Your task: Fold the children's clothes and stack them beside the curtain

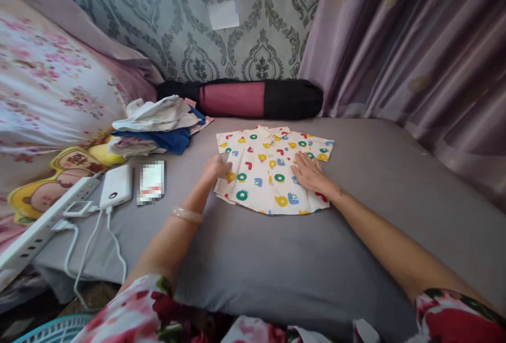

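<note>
One smooth sheet (256,258) bears a long, rounded roll (233,99) at twelve o'clock, a flat printed shirt (263,174) centrally, crumpled clothes (156,115) at ten. The right hand (310,172) lies flat on the shirt's three-o'clock side, fingers parted; the left hand (216,168) curls at nine, whether pinching I cannot tell.

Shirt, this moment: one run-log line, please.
shirt: spread on grey sheet; left hand: at its side edge; right hand: flat on it

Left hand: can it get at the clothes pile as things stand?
Probably yes: the left hand is at the near-left side of the printed shirt, and only grey sheet shows between it and the clothes pile.
</note>
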{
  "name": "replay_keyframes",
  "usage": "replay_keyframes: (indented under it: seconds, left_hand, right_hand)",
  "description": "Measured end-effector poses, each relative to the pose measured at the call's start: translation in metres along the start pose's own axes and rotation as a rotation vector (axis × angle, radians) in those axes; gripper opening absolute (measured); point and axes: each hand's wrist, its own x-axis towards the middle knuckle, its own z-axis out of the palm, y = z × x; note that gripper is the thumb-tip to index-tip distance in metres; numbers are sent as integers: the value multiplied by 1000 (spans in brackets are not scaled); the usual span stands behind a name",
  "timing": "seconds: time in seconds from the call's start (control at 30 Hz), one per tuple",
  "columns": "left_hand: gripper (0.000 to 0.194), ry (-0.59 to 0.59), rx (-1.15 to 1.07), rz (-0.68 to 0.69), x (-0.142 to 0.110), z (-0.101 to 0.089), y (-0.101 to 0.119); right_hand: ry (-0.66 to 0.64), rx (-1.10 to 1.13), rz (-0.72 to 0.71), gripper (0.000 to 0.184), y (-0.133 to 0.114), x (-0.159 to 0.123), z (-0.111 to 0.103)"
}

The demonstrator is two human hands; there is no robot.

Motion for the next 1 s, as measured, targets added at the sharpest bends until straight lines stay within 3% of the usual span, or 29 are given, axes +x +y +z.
replay_keyframes:
  seconds: [0.2,0.37,0.53,0.7,0.87,0.93,1.0]
  left_hand:
    - [30,0,0,10,-10,7,1]
    - [22,150,17,88,-22,11,3]
    - [30,267,13,118,-36,15,-2]
    - [40,235,53,123,-45,20,-8]
    - [36,228,149,121,-48,16,-7]
    - [34,302,228,181,-47,15,-2]
    - [34,372,288,349,-42,17,4]
  right_hand:
    - [-15,12,32,68,-12,-19,11]
    - [44,20,16,67,-11,-21,15]
    - [73,9,14,66,-12,-22,16]
    - [85,-7,12,66,-12,-22,18]
    - [78,-15,14,65,-15,-24,16]
    - [65,-12,20,66,-16,-25,14]
    - [48,-8,25,66,-17,-25,12]
